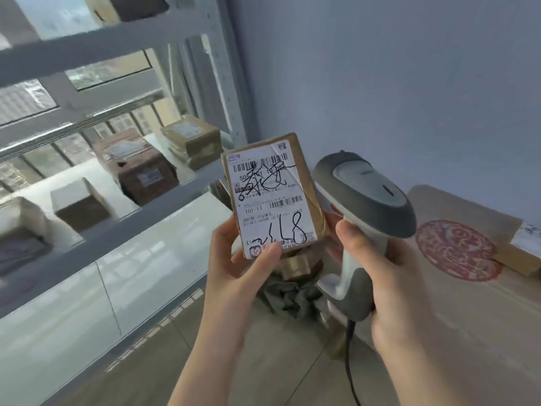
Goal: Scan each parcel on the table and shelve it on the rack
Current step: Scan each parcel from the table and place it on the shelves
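Between rack and wall: a flat brown parcel (275,197) is held upright in the air, its white label facing the camera, with barcodes and black handwriting on it.
Left hand (234,259): grips the parcel by its lower left corner; the thumb (263,257) presses on the label's bottom edge and the fingers (226,231) curl round behind the left edge.
Right hand (389,276): fingers closed round the handle of a grey and white scanner (366,197), thumb (355,240) lying along the front of the handle.
Scanner: its head sits just beside the parcel's right edge; whether they touch I cannot tell. A dark cable (349,361) hangs from the bottom of the handle.
Rack (123,212): grey metal with white boards, along the left side of the view.
Shelved boxes (146,174): four on one board, a dark brown one and a lighter one (191,145) toward the board's right end, two pale ones (80,203) further left, all blurred.
Lower board (73,303): glossy white, just under the front beam.
Right side: a brown cardboard surface (424,303) with a round red print (456,253).
Below the parcel: a brown tape roll (295,265) above something crumpled and grey-green (292,294).
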